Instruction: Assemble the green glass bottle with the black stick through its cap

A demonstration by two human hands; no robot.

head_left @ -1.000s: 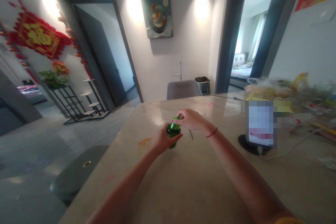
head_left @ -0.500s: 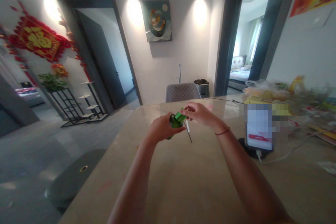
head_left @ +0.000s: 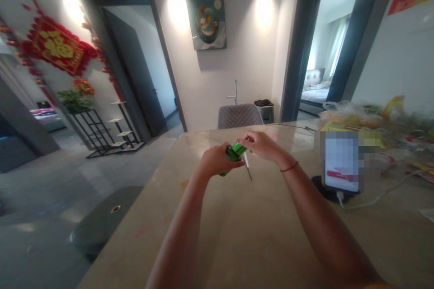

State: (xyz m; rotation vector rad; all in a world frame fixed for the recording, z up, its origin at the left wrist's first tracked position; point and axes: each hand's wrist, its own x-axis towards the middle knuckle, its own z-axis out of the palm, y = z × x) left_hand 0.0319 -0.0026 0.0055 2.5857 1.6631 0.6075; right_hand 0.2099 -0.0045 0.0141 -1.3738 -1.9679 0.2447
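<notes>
Above the middle of the table, my left hand (head_left: 217, 160) is wrapped round a dark green hollow object (head_left: 232, 154), its open end facing my right hand. A shiny, bright green battery-like cylinder (head_left: 239, 148) sticks out of that opening at a slant. The fingers of my right hand (head_left: 259, 144) pinch the cylinder's outer end. Much of the dark green object is hidden by my left palm and fingers. Just below my right hand lies a thin screwdriver-like tool (head_left: 248, 168) with a white part and a dark shaft.
On the right, a lit phone (head_left: 341, 165) stands on a round black base with a white cable (head_left: 376, 199) plugged in. Behind it are heaped plastic bags (head_left: 356, 115). A grey chair (head_left: 240, 116) faces me across the table (head_left: 251, 230); a dark green stool (head_left: 105, 221) stands at left.
The head view has turned slightly, so the whole scene sits a little further right and higher. Both hands keep their hold, and the cylinder remains at the opening.
</notes>
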